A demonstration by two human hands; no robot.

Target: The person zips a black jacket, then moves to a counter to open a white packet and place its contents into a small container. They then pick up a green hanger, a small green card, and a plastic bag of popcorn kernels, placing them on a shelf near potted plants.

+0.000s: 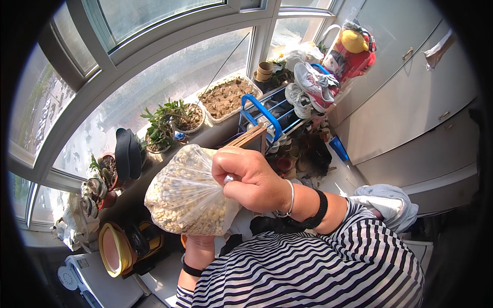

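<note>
A clear plastic bag of small pale pebbles (185,196) is held up in front of me, bulging at its lower left. My right hand (250,179) is closed around its gathered, twisted neck. From below, my left hand (201,240) reaches under the bag and appears to support it. Only the wrist side of that hand shows; its fingers are hidden by the pebbles.
Along the windowsill are a soil-filled planter (227,96), a potted succulent (169,119) and dark insoles (128,154). A blue-framed rack (265,111) carries sneakers (308,88). Nested pots (111,250) stand at lower left, and cabinets (408,96) line the right.
</note>
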